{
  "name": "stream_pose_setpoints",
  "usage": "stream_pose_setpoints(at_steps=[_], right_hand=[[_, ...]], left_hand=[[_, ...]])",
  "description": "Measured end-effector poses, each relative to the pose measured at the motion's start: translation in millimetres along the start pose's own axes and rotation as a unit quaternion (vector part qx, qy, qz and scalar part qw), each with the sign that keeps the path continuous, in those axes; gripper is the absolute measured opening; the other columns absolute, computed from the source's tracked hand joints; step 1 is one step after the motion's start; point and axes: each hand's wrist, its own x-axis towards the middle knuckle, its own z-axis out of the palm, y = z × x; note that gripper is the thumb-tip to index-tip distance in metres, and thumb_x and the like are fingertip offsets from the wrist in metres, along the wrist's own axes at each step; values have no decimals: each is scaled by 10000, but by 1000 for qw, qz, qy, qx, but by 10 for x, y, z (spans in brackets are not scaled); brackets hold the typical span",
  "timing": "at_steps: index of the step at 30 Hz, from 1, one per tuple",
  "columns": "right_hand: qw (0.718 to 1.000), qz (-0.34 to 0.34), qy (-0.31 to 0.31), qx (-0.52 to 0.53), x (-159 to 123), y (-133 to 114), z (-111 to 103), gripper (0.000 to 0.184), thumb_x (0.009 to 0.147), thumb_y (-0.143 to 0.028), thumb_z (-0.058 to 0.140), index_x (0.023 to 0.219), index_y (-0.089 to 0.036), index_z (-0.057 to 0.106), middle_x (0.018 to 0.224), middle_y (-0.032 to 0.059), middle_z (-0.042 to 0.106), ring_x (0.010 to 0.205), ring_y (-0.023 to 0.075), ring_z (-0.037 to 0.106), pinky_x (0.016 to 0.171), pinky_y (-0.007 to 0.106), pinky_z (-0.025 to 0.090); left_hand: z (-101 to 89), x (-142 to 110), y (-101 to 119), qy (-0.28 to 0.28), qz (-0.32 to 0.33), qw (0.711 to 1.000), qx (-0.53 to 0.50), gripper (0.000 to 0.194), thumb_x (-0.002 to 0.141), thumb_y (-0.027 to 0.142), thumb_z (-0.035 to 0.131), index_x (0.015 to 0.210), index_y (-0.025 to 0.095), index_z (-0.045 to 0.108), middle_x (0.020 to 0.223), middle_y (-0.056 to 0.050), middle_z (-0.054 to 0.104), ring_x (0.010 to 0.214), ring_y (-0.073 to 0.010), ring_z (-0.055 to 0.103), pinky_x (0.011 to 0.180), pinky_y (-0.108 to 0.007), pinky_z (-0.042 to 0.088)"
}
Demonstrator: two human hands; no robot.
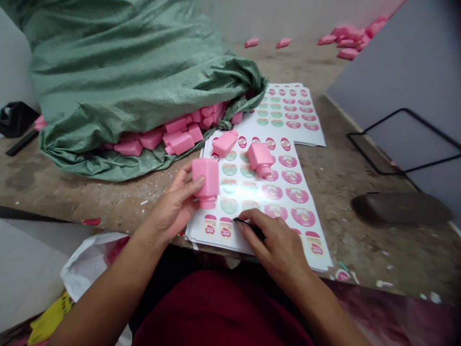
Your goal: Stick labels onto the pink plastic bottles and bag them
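Observation:
My left hand (180, 202) grips a pink plastic bottle (206, 175) upside down, its neck pointing toward me, over the left edge of the sticker sheets. A thin black pointed tool (237, 220) is pinched in my right hand (272, 240); most of it is hidden by the fingers, so its kind is unclear. Its tip is beside a small label (226, 228) in the front row of the top sticker sheet (248, 244). Two more pink bottles lie on that sheet, one tilted left (225, 144) and another (260, 157) with its neck toward me.
A large green sack (137, 86) with pink bottles (180, 142) spilling from its mouth fills the back left. Another sticker sheet (309, 137) lies behind. More pink bottles (347, 43) are piled at the far right. A black wire frame (403, 170) stands right.

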Motion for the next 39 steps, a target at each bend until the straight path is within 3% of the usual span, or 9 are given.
stream_pose_setpoints(at_steps=[2, 4, 8, 15, 30, 39], right_hand=[[1000, -9, 2, -17, -5, -5, 17, 192, 913, -290, 471, 892, -247, 657, 779, 22, 745, 639, 197, 631, 595, 305, 377], [1000, -11, 2, -25, -10, -5, 32, 198, 924, -293, 463, 890, -243, 652, 782, 22, 743, 635, 196, 620, 602, 306, 371], [999, -20, 8, -44, -11, -7, 46, 207, 938, -287, 455, 892, -230, 649, 775, 21, 740, 616, 192, 602, 616, 308, 359], [995, -36, 20, -92, -12, -30, 69, 237, 957, -278, 443, 868, -215, 653, 750, 28, 737, 544, 179, 539, 635, 324, 327], [986, -79, 69, -129, 19, -79, 88, 226, 942, -206, 456, 794, -207, 628, 628, -3, 683, 489, 180, 490, 557, 291, 285], [981, -90, 82, -153, -42, -60, 109, 226, 960, -211, 473, 804, -199, 637, 641, -14, 689, 467, 174, 434, 590, 292, 306]], left_hand=[[133, -76, -90, -23, -103, 988, -115, 447, 796, 247, 698, 1222, 203, 569, 1159, -98, 646, 941, -225, 651, 868, -395, 519], [210, -92, -194, -10, -140, 979, -152, 435, 784, 181, 697, 1203, 190, 584, 1137, -99, 658, 931, -213, 663, 863, -370, 518], [234, -56, -353, 29, -116, 979, -165, 428, 784, 110, 676, 1195, 187, 585, 1129, -96, 674, 1001, -230, 681, 944, -383, 492], [222, -60, -385, 29, -107, 978, -178, 382, 782, 113, 672, 1152, 159, 589, 1102, -120, 705, 1112, -276, 664, 1072, -458, 425], [203, -84, -415, 14, -105, 975, -194, 385, 779, 94, 675, 1152, 153, 602, 1050, -112, 727, 1155, -278, 648, 1108, -455, 388], [199, -77, -432, 17, -92, 976, -195, 368, 760, 103, 705, 1112, 153, 613, 1038, -102, 723, 1132, -277, 654, 1096, -456, 394]])
